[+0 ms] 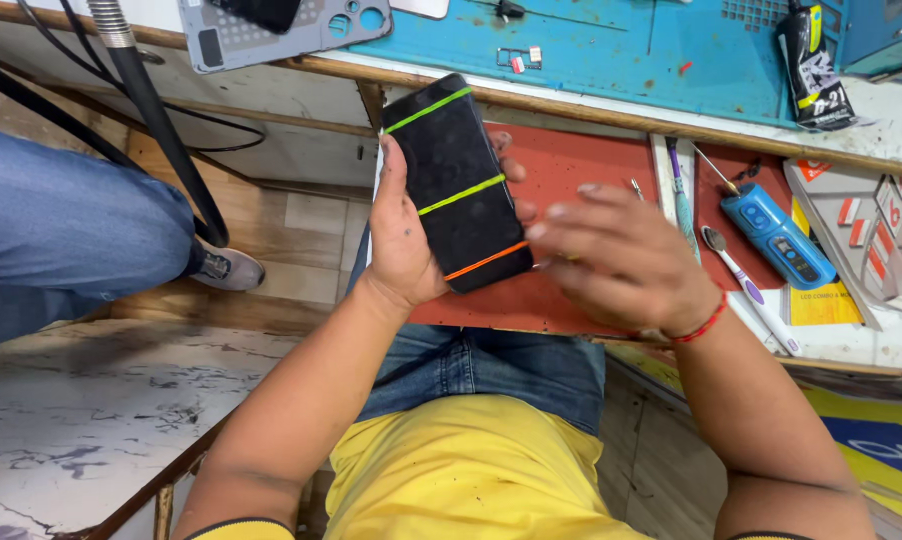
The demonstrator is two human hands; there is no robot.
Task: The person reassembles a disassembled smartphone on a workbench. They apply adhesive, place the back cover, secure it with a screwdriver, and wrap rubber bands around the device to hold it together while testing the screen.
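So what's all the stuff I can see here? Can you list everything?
phone: one, black, held over the red mat
rubber bands: three, two green and one orange, stretched across the phone
red mat: one, red, on the bench under the hands
blue device: one, blue, right of the mat
toothbrush: one, white and purple, beside the blue device
tube: one, black, top right
grey frame: one, grey, top left on the bench
blue mat: one, blue, along the back of the bench
hose: one, black, hanging left
another person's leg: one, in blue jeans, left
left hand: holds the phone
right hand: blurred, fingertips at the phone's edge, red thread on the wrist
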